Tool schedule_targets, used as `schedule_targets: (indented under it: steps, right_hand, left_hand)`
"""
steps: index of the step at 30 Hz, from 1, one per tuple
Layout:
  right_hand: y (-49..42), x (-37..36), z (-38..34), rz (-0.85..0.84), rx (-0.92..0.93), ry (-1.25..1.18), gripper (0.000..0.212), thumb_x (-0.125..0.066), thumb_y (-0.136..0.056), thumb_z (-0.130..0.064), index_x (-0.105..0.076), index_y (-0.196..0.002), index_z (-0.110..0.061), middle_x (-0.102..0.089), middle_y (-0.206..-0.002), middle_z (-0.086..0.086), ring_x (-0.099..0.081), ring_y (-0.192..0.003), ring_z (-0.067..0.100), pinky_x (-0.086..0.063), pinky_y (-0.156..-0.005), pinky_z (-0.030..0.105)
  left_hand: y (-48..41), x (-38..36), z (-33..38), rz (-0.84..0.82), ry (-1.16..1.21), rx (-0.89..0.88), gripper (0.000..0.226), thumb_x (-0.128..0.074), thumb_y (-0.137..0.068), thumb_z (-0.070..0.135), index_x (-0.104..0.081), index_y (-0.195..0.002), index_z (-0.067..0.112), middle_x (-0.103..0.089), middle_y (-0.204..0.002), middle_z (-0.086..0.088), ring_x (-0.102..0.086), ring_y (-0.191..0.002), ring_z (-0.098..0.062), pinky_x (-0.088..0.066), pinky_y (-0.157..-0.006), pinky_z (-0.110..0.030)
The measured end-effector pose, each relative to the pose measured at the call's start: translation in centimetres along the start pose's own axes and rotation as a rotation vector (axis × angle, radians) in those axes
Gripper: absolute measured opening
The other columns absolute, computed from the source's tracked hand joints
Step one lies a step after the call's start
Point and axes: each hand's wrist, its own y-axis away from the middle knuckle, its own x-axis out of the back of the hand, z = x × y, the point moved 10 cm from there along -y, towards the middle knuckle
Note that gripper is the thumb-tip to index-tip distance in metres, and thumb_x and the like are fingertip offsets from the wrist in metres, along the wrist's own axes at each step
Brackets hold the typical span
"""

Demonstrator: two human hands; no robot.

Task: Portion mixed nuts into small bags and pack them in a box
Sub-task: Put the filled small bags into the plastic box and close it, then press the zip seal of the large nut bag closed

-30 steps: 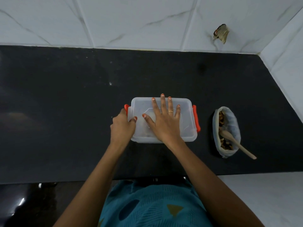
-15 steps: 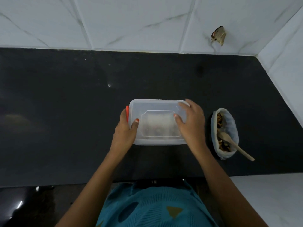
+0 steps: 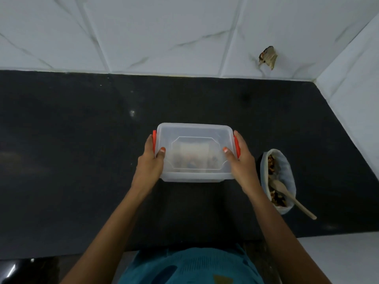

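— Box (image 3: 194, 140) first: where is it?
— Mid-counter, square to the person, on the black countertop (image 3: 82, 160). It is clear plastic with its lid on. I cannot tell whether it rests there or is lifted a little.
— Start at the left, then.
— The left hand (image 3: 148, 160) grips the box's left end. Its thumb (image 3: 161, 153) lies on top of the lid near the front left corner, and the other fingers reach round the end wall, out of sight behind the left orange clip (image 3: 154, 140).
— And between the hands?
— Only the box. Pale and dark shapes show through the lid, too blurred to name.
— The right side?
— It mirrors the left. The right hand (image 3: 241, 160) clasps the right end, its thumb (image 3: 227, 153) on the lid near the front right corner. The fingers curl down past the right orange clip (image 3: 236, 146), with one fingertip showing above it. So the box sits between the two palms, a thumb on top at each end.
— Further right?
— An open white bag (image 3: 287, 173) of mixed nuts (image 3: 271, 162) stands near the right hand but apart from it. A wooden spoon (image 3: 291, 196) lies in it, bowl among the nuts and handle sticking out over the rim toward the front right.
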Motion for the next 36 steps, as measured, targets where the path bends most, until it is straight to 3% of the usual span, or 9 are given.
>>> schedule_targets:
  steps: [9, 16, 27, 31, 36]
  right_hand:
    - [-10.1, -0.6, -5.2, 0.003, 0.102, 0.046, 0.052, -0.04, -0.098, -0.018, -0.02, -0.146, -0.019, -0.032, -0.148, 0.005, -0.035, -0.133, 0.02, -0.032, -0.109, 0.034]
    - [-16.7, -2.6, -6.6, -0.005, 0.121, 0.056, 0.051, -0.04, -0.098, -0.015, -0.022, -0.145, -0.014, -0.033, -0.148, 0.008, -0.034, -0.134, 0.022, -0.029, -0.11, 0.034]
    - [-20.3, -3.9, -4.9, -0.024, 0.08, 0.068, 0.051, -0.039, -0.098, -0.018, -0.02, -0.146, -0.016, -0.033, -0.147, 0.009, -0.035, -0.133, 0.023, -0.033, -0.109, 0.041]
    - [-20.4, -3.7, -4.9, -0.029, 0.086, 0.089, 0.054, -0.044, -0.096, -0.018, -0.021, -0.145, -0.016, -0.033, -0.147, 0.007, -0.035, -0.133, 0.023, -0.034, -0.108, 0.04]
    - [-18.7, -1.1, -5.3, 0.044, 0.084, 0.001, 0.054, -0.053, -0.091, -0.014, -0.033, -0.141, -0.017, -0.038, -0.143, 0.005, -0.043, -0.126, 0.019, -0.041, -0.101, 0.032]
  left_hand:
    - [-9.4, 1.1, 6.1, 0.071, 0.029, -0.09, 0.056, -0.036, -0.1, 0.024, -0.01, -0.149, 0.022, -0.037, -0.145, -0.009, -0.043, -0.127, -0.028, -0.037, -0.102, -0.043]
    - [-15.4, 1.6, 7.3, 0.114, 0.041, -0.044, 0.052, -0.034, -0.1, 0.021, -0.014, -0.148, 0.018, -0.038, -0.144, -0.011, -0.042, -0.127, -0.028, -0.037, -0.103, -0.041]
    - [-19.3, 0.4, 6.5, 0.052, -0.008, 0.013, 0.058, -0.04, -0.098, 0.022, -0.012, -0.149, 0.016, -0.036, -0.145, -0.012, -0.041, -0.129, -0.03, -0.037, -0.104, -0.049]
    - [-19.4, 1.3, 6.6, 0.133, -0.131, 0.012, 0.066, -0.047, -0.096, 0.025, -0.009, -0.148, 0.012, -0.032, -0.148, -0.013, -0.037, -0.133, -0.032, -0.033, -0.107, -0.051]
    - [-17.2, 2.6, 8.6, 0.304, -0.174, -0.096, 0.047, -0.048, -0.095, 0.025, -0.035, -0.137, 0.008, -0.043, -0.136, -0.013, -0.048, -0.12, -0.03, -0.043, -0.099, -0.045]
